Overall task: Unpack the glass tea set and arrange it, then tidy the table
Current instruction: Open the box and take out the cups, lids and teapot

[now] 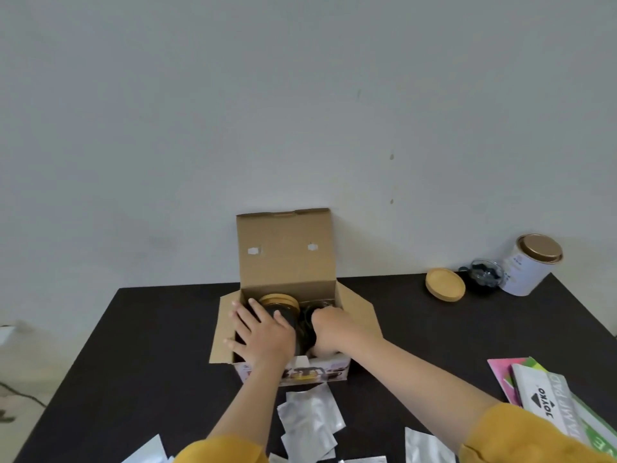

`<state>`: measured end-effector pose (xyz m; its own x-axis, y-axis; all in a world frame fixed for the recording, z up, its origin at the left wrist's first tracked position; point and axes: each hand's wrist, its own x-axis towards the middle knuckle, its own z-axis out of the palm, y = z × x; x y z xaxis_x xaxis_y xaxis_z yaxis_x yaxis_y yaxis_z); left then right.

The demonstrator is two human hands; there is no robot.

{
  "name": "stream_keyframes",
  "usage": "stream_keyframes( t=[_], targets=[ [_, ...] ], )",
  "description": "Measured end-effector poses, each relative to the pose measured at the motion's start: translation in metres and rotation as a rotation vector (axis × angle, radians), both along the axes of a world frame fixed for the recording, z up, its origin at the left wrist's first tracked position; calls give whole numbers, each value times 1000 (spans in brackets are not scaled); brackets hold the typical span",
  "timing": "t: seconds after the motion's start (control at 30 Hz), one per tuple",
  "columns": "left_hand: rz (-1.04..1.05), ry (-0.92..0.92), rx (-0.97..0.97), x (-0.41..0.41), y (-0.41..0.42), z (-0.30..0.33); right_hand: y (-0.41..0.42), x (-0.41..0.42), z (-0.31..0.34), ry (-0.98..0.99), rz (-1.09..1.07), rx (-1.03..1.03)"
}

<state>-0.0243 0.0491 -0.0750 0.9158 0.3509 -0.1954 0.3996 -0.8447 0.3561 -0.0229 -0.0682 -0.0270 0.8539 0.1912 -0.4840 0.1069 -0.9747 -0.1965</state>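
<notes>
Unpacking: the box [293, 329] stands mid-worktop, teapot [282, 307] inside. Left hand [263, 332] lies flat on it; right hand [329, 329] curls around something (unclear what). Next, probably a careful 2-handed lift.

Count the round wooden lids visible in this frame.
2. One wooden lid lies flat on the table at far right, beside a small glass piece. The other lid is inside the open cardboard box, atop the glassware by the left hand. More may be hidden inside.
</notes>
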Motion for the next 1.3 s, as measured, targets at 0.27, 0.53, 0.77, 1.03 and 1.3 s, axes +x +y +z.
stream_keyframes(
  t=[0.27,0.53,0.77,1.03,1.3],
  targets=[
    [-43,24,-14,4,5,-2,-5,8,21,-163,32,-14],
    [-57,-37,52,3,5,-6,-63,10,39,-364,-202,280],
    [-36,-73,107,1,1,-8,-183,-18,4,-275,-512,254],
    [0,-88,170,1,-3,-11,-326,-43,-50,-202,-832,45],
    [34,-107,212,2,-4,-13,-401,-29,-86,-241,-950,22]
  ],
)
